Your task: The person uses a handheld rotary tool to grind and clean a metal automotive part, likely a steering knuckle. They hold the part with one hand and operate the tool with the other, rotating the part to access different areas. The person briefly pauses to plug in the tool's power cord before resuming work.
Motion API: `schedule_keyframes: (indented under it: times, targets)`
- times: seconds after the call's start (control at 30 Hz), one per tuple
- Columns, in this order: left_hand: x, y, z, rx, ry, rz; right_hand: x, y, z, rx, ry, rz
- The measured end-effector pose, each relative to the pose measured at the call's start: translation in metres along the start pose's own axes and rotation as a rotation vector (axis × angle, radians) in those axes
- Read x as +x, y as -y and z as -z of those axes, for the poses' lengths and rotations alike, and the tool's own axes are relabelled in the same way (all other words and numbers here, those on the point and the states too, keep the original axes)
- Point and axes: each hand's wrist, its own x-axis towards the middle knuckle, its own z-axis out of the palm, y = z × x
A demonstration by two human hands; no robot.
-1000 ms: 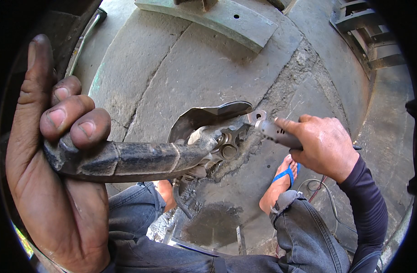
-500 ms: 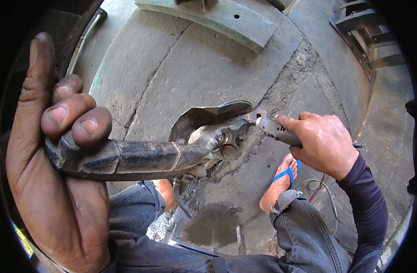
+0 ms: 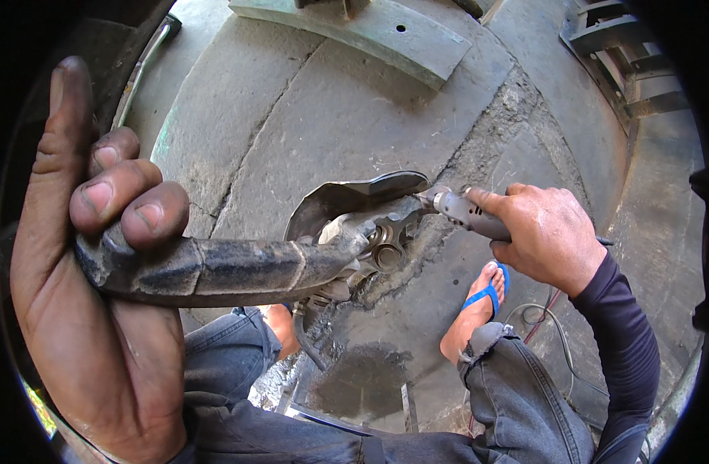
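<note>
My left hand [image 3: 111,317] has its fingers curled over the end of a thick, worn black bar [image 3: 207,267] with lighter bands, thumb sticking up. The bar runs right to a dirty metal car part [image 3: 387,241], which looks like a wheel hub carrier with round bores. A curved dark metal shield [image 3: 327,203] stands on its far side. My right hand [image 3: 544,236] is closed round a slim grey handheld power tool [image 3: 474,216] with vent slots. The tool's head touches or nearly touches the part's right arm; its very tip is too small to make out.
A heavy flat metal piece [image 3: 370,35] lies on the concrete floor ahead, and a dark slotted metal frame [image 3: 629,58] stands at far right. Thin cables [image 3: 559,325] loop beside my right leg. My foot in a blue flip-flop [image 3: 487,300] is just below the tool.
The tool's head has turned and shifted slightly left and up along the part's arm, my right hand moving with it. My left hand and the bar are almost unmoved.
</note>
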Motion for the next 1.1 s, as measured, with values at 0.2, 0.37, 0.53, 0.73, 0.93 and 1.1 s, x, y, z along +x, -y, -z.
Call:
schedule_keyframes:
  times: [0.2,0.37,0.53,0.73,0.93,1.1]
  targets:
    - [0.0044,-0.0025,0.0045,0.045,0.084,0.027,0.0014,0.0022,0.0046,0.001,0.040,-0.032]
    - [0.0001,-0.0016,0.0049,0.071,0.054,0.006,-0.0003,0.0027,0.0071,0.011,0.008,-0.027]
    - [-0.0004,-0.0003,0.0028,0.028,0.060,0.039,-0.0011,0.0025,0.0062,0.010,0.034,-0.010]
    - [0.0009,0.0001,0.0031,-0.023,0.056,0.078,-0.0006,-0.0007,0.0046,-0.008,0.083,-0.043]
    - [-0.0002,0.0008,0.0044,-0.010,0.072,0.063,-0.0007,-0.0008,0.0044,-0.025,0.041,-0.033]
    - [-0.0005,0.0017,0.0076,0.028,0.061,0.035,-0.0026,0.0019,0.0086,-0.011,0.020,-0.032]
